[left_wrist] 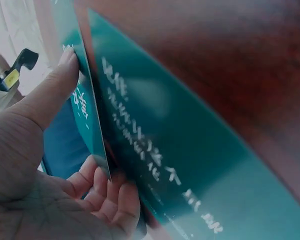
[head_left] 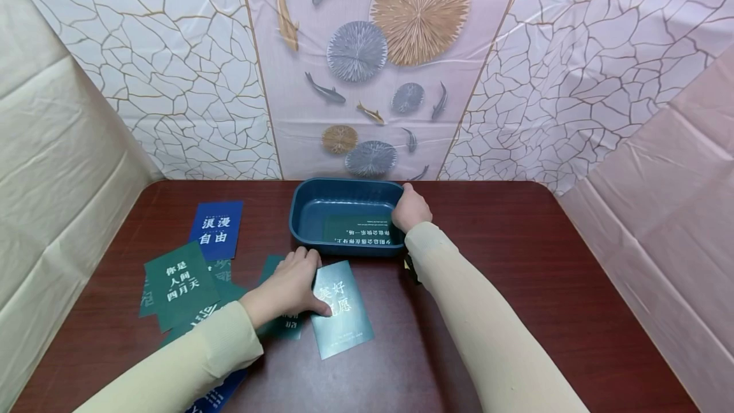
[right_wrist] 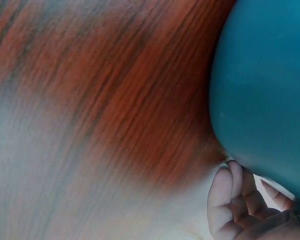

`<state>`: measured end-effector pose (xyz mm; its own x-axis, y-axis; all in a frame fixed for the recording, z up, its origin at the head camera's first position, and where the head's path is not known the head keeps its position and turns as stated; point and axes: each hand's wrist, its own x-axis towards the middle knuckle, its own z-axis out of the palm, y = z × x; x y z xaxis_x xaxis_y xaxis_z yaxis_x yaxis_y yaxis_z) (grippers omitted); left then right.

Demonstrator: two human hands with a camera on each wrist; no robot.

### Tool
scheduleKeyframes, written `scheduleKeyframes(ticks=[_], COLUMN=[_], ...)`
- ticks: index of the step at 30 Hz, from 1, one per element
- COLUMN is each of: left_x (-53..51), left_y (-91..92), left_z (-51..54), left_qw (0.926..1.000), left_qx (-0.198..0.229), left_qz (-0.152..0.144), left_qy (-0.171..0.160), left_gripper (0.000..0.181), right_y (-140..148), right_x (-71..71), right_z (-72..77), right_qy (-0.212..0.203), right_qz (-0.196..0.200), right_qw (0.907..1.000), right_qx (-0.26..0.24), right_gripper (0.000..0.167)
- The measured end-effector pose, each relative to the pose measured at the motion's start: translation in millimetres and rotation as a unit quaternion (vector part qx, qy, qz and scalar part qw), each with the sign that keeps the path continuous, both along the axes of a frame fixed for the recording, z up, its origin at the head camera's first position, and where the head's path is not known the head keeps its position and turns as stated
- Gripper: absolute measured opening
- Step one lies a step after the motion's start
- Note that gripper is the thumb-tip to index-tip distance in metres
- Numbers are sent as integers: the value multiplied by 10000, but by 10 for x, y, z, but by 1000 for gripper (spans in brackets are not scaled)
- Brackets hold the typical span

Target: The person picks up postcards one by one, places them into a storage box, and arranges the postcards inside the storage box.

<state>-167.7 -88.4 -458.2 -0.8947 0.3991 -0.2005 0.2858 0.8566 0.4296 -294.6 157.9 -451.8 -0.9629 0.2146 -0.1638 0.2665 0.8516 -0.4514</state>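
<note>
In the head view my left hand (head_left: 289, 289) is at a shiny green card (head_left: 346, 327) with white lettering, just in front of the blue tray (head_left: 312, 206). The left wrist view shows my thumb on one face of that card (left_wrist: 86, 117) and my fingers at its other side, pinching it by the edge. Another dark green card (head_left: 289, 330) lies partly beneath this hand. My right hand (head_left: 411, 209) grips the tray's right rim, its fingers (right_wrist: 221, 202) against the outer wall. Inside the tray lies a dark green card (head_left: 358, 231) with upside-down writing.
On the left of the brown table (head_left: 504, 285), several green cards (head_left: 180, 285) overlap. A blue card (head_left: 216, 228) lies behind them, and another blue card (head_left: 220, 394) is partly under my left sleeve. A patterned curtain (head_left: 367, 107) rises along the back edge.
</note>
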Motion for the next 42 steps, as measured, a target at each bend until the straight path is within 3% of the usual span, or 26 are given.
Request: scheduleKeyframes(ticks=[9,14,21,31,36,42], left_x=[-69,-81,-70,-84,-114,-153], left_y=[-114,-169,-254,-317,-332,-330], left_z=[95,186,264,413,478,569], left_qw=[9948,9911,9850,9727,9671,9560], left_qx=[941,1247,1660,2148,2395,2786], left_qz=[263,242,7,-301,-288,-37], left_qy=[-299,-397,-472,-827,-806,-917], left_gripper=[40,27,18,12,11,13], right_y=[7,4,-1,-6,-6,-4], right_x=[-23,-29,-14,-3,-3,3], right_z=[-19,-27,-19,5,6,17], right_qy=[-17,-8,-17,-31,-44,-76], right_qz=[-9,-39,-51,-45,-45,-57], right_qw=[10000,10000,10000,10000,10000,10000], right_qx=[-9,20,30,44,12,-8], right_gripper=[65,64,64,62,61,59])
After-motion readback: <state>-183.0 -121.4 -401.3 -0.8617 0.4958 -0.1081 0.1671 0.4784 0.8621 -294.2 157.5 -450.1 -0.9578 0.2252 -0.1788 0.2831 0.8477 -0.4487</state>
